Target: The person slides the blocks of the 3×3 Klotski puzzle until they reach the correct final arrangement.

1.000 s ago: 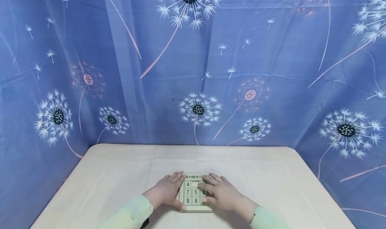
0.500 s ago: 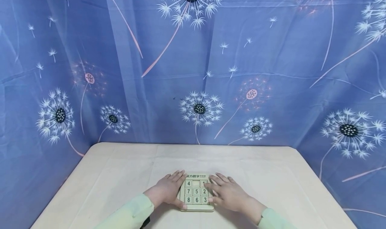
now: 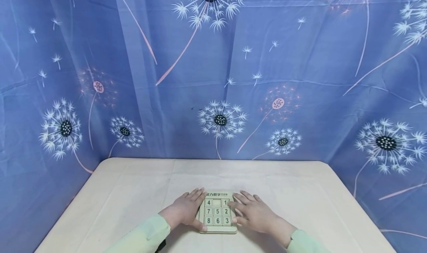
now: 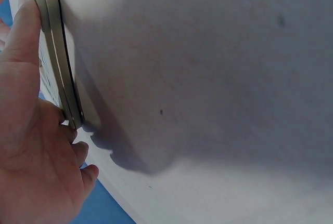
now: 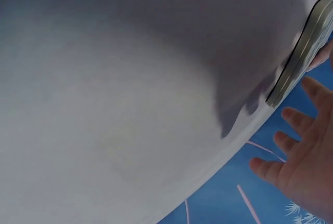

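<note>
"Green sleeves [image 3: 143, 232] sit closest to us. Next?"

"Left hand [image 3: 185, 209]. We see the thumb on the near left corner of the number board [image 3: 218, 229], fingers laid along its left side. Wide spread, bracing rather than wrapping. Left wrist view agrees: thumb on the top face."

"Right hand [image 3: 256, 213]?"

"Spread wide, thumb and fingers apart, nothing in its grip. Tips are right at the board's right edge; we can't tell if any touch."

"Where's the board?"

"Flat on the table [image 3: 283, 182], between both hands, toward our side, roughly centred."

"Number tiles [image 3: 217, 211], near to far?"

"We read 8, 6, 3. Then 7, 5, 2. Far row: 4, bare slot, 1. Dark lettering [image 3: 214, 194] on the border past that, left end close to the left fingertips."

"Behind it?"

"Pale tabletop runs back to a blue curtain [image 3: 186, 53] on the left, back and right. We see dandelion prints [image 3: 220, 120] all over it, white ones and pink ones."
</note>
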A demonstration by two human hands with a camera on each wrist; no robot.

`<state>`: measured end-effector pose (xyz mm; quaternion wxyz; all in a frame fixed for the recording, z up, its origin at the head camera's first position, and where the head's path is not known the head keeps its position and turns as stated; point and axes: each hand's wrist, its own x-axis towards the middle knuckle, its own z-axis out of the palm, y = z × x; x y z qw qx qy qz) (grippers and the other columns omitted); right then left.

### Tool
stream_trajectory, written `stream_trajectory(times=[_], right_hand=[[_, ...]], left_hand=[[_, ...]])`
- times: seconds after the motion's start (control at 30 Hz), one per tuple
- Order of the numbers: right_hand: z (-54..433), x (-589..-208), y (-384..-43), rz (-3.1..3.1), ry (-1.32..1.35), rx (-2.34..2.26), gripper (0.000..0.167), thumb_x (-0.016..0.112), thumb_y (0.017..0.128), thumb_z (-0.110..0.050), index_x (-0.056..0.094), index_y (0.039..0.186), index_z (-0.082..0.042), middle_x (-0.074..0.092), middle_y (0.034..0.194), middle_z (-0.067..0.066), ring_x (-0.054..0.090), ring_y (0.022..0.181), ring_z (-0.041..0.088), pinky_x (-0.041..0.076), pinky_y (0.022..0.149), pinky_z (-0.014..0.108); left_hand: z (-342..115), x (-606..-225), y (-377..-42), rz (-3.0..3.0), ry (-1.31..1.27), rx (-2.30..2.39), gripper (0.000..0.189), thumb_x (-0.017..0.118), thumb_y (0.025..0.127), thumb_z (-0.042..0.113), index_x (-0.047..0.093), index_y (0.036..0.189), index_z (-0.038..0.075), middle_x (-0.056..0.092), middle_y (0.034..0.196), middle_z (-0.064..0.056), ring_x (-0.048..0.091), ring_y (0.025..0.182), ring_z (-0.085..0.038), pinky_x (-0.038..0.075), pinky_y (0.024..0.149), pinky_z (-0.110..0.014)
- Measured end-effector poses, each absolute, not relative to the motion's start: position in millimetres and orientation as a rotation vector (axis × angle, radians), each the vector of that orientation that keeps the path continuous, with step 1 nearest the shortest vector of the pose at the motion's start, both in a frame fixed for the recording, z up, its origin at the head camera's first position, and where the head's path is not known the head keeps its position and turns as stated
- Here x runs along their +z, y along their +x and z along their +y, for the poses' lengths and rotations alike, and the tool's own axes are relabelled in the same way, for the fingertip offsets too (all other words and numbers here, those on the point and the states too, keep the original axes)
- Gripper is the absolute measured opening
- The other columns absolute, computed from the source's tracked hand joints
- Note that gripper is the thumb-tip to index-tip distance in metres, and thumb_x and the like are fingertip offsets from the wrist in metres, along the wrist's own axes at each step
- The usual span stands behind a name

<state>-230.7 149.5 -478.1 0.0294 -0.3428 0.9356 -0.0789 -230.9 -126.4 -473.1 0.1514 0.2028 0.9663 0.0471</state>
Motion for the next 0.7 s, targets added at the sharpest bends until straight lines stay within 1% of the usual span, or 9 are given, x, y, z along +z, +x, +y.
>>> stream_trajectory(times=[0.37,0.7], right_hand=[[147.5,-478.8,-230.7,2.876,-1.073,-0.276,0.057,0.055,0.099,-0.057,0.060,0.144,-0.022,0.051,0.156,0.015,0.043,0.147,0.045,0.040,0.111,0.075],[142.3,-476.3,-230.4,2.855,-1.062,-0.332,0.055,0.055,0.100,-0.056,0.061,0.143,-0.022,0.050,0.157,0.016,0.041,0.148,0.047,0.038,0.112,0.077]], left_hand=[[-126.9,-471.9,-229.9,2.775,0.587,0.136,0.121,0.078,0.068,0.073,0.034,0.160,0.008,0.030,0.170,-0.009,0.028,0.159,-0.028,0.029,0.130,-0.048],[-126.8,-471.4,-229.6,2.783,0.584,0.135,0.121,0.079,0.068,0.073,0.034,0.160,0.008,0.031,0.170,-0.009,0.029,0.159,-0.027,0.030,0.130,-0.048]])
